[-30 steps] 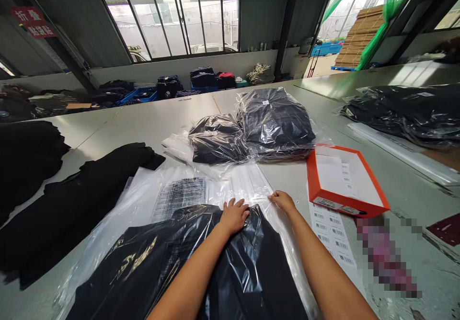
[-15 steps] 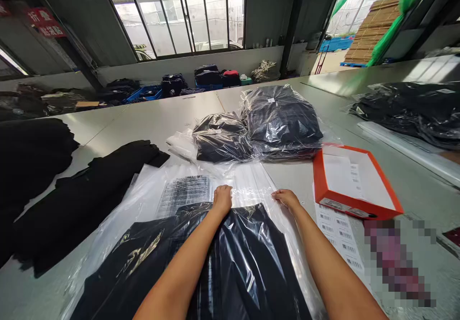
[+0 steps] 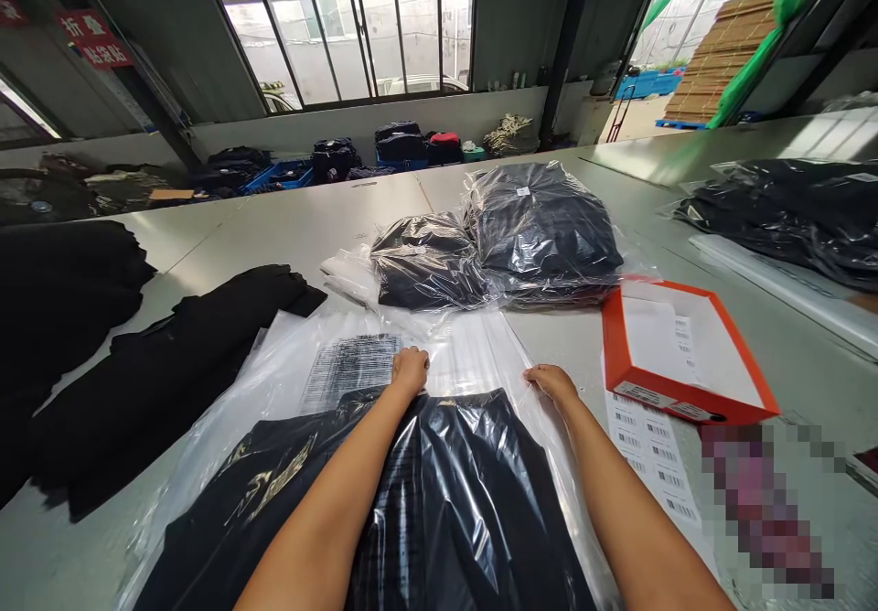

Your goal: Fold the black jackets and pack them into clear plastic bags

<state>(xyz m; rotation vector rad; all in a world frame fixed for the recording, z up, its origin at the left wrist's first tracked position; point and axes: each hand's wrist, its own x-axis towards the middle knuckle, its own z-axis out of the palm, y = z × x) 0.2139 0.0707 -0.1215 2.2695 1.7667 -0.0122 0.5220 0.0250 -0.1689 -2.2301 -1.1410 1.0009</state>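
Observation:
A dark garment [image 3: 480,492] lies inside a clear plastic bag [image 3: 470,341] in front of me, on top of more clear bags. My left hand [image 3: 412,370] is closed near the middle of the bag's upper part, just above the garment's top edge, gripping the plastic. At the bag's right edge, my right hand [image 3: 554,384] pinches the film between thumb and fingers. To the left of my left hand, a block of black printed text [image 3: 353,369] shows on the plastic.
Black garments [image 3: 185,346] lie on the left of the table. Bagged dark garments [image 3: 545,227] are stacked beyond my hands. An orange-rimmed box [image 3: 692,350] sits at right over barcode label sheets [image 3: 651,465]. More bagged clothing [image 3: 788,213] lies at far right.
My left hand has slid a little to the left along the bag's top. My right hand stays at the bag's right edge. The view has shifted slightly.

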